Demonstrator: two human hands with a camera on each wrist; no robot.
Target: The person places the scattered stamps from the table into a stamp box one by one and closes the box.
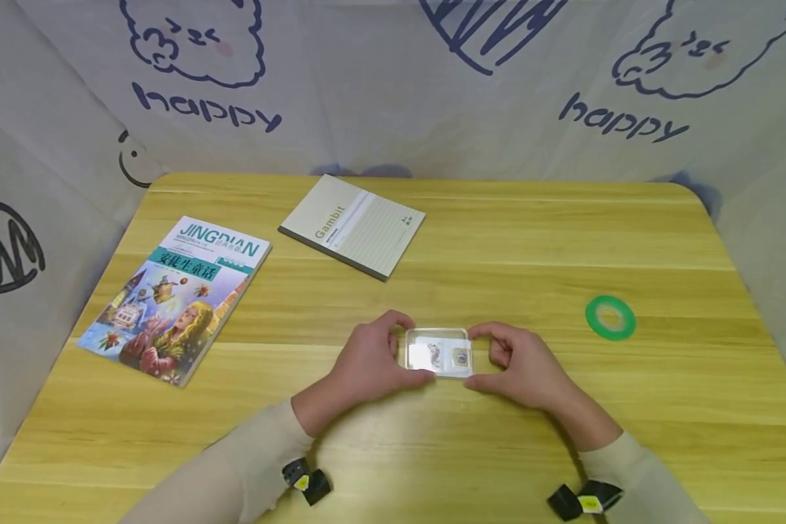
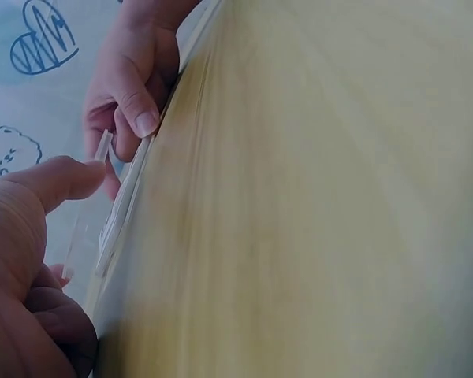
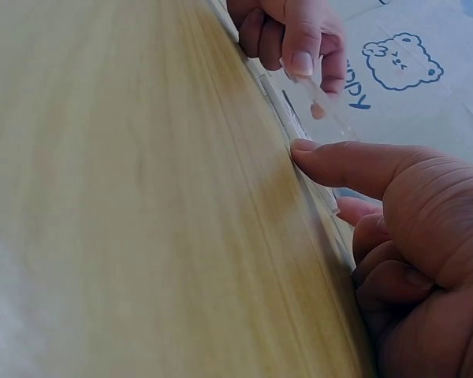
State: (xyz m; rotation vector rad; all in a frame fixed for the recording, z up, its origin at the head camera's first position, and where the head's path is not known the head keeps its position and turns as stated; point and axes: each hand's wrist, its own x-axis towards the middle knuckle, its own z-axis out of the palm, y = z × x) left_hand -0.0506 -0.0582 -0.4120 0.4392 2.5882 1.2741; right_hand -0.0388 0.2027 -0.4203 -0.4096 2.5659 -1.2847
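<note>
In the head view a small, flat, clear plastic case [image 1: 450, 367] lies between the hands near the middle of the table, with a printed insert and a small square item showing inside. My left hand [image 1: 370, 358] pinches its transparent lid [image 2: 80, 224] between thumb and fingers. Both wrist views show this lid tilted up and apart from the shallow base [image 2: 126, 206] at the left end. The base lies low at the table. My right hand [image 1: 532, 370] holds the base's right end, thumb at the near edge and index finger at the far edge.
A colourful storybook [image 1: 177, 306] lies at the left of the wooden table [image 1: 498, 240], and a grey notebook [image 1: 352, 227] lies further back. To the right is a green tape roll [image 1: 618, 331]. Printed white cloth [image 1: 393, 94] hangs behind the table.
</note>
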